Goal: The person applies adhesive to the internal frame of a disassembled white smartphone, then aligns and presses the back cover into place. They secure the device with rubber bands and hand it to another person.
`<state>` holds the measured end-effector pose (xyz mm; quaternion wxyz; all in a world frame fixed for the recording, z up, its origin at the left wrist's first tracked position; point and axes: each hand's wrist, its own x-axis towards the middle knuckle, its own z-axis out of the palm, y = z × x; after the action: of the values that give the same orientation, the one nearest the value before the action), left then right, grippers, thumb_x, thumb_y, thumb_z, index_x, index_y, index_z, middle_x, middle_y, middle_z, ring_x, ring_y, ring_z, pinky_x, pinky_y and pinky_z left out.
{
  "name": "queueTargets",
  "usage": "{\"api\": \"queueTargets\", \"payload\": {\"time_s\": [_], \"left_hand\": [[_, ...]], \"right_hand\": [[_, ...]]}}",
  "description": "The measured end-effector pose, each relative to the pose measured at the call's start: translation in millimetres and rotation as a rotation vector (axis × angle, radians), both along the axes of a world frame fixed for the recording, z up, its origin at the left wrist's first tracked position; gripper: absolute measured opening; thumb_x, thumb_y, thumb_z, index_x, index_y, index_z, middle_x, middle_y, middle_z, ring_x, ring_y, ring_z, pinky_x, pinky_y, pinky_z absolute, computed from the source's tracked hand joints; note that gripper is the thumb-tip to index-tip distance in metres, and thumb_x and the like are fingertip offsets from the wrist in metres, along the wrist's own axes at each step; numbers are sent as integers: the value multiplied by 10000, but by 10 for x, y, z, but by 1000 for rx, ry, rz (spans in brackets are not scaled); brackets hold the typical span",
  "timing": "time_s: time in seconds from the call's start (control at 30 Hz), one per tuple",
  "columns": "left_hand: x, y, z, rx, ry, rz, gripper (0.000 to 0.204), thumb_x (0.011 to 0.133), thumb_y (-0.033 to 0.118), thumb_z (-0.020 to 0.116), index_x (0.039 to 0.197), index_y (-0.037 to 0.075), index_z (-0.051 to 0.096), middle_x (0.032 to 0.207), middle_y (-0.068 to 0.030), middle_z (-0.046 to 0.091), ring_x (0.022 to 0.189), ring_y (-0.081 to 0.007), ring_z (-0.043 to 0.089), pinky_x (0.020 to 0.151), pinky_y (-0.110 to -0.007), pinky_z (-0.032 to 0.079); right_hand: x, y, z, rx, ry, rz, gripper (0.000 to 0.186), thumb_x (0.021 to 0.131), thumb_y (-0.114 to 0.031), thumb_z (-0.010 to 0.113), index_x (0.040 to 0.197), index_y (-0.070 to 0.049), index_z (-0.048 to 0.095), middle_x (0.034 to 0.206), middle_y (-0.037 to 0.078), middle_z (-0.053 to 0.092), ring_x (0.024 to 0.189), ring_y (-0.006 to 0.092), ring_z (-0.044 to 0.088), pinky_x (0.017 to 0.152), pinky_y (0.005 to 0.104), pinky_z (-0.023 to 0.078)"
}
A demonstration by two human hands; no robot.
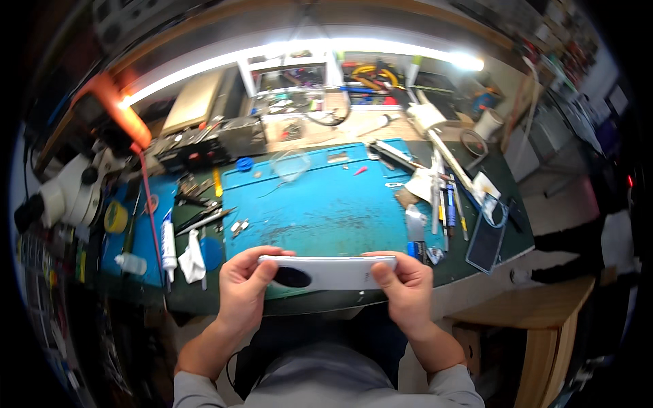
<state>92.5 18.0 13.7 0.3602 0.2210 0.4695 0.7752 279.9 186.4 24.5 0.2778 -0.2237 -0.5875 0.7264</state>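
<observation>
"So, what are the fingers doing?"

"Left hand [243,282] and right hand [411,289] each pinch one end of a white phone [340,273], thumbs on its near face, other fingers curled behind."

"And where is it?"

"Held over the near part of the blue mat [320,197], its dark oval [293,277] just beside the left thumb."

"Farther out?"

"White tube [168,245] and crumpled tissue [193,260] left of the mat; a dark phone [486,243] off to the right."
</observation>
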Motion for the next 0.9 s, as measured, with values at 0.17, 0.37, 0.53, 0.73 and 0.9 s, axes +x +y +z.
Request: {"api": "queueTargets", "payload": {"time_s": [0.17, 0.37, 0.53, 0.73, 0.9], "left_hand": [[-28, -44, -37, 19, -41, 2, 244, 955, 112, 650, 1147, -36, 634, 1107, -206, 689, 983, -225, 682, 902, -346, 542], [-2, -31, -1, -17, -73, 8, 255, 953, 111, 648, 1158, -41, 631, 1084, -192, 695, 979, -225, 685, 891, -351, 553], [-77, -61, 52, -161, -218, -101, 293, 954, 126, 649, 1177, -61, 620, 1053, -164, 699, 969, -210, 684, 863, -336, 563], [-287, 51, 403, -312, 214, -197, 407, 966, 139, 641, 1292, -85, 542, 1062, -158, 703, 960, -148, 667, 857, -287, 551], [-76, 213, 727, -144, 212, -321, 483, 978, 179, 635, 1372, -51, 476, 1195, -164, 664, 1053, -152, 638, 910, -282, 522]], "right_hand": [[-28, -17, 51, -27, 67, 38, 326, 969, -227, 658, 1138, 51, 675, 975, 76, 716, 879, 95, 640, 784, 232, 516], [-14, 8, 74, -30, 63, 55, 298, 978, -214, 649, 1131, 38, 686, 933, 36, 704, 840, 51, 584, 736, 214, 489], [-12, 95, 214, -19, -31, 69, 292, 976, -221, 649, 1085, 47, 690, 907, 41, 704, 808, 54, 592, 703, 218, 489], [86, 337, 220, -3, -181, 422, 300, 943, -175, 677, 1144, 47, 665, 942, 57, 710, 840, 62, 618, 734, 224, 508], [286, -60, -67, -41, -52, 241, 319, 964, -112, 635, 1232, 60, 622, 1037, 69, 704, 915, 86, 619, 803, 239, 504]]}}
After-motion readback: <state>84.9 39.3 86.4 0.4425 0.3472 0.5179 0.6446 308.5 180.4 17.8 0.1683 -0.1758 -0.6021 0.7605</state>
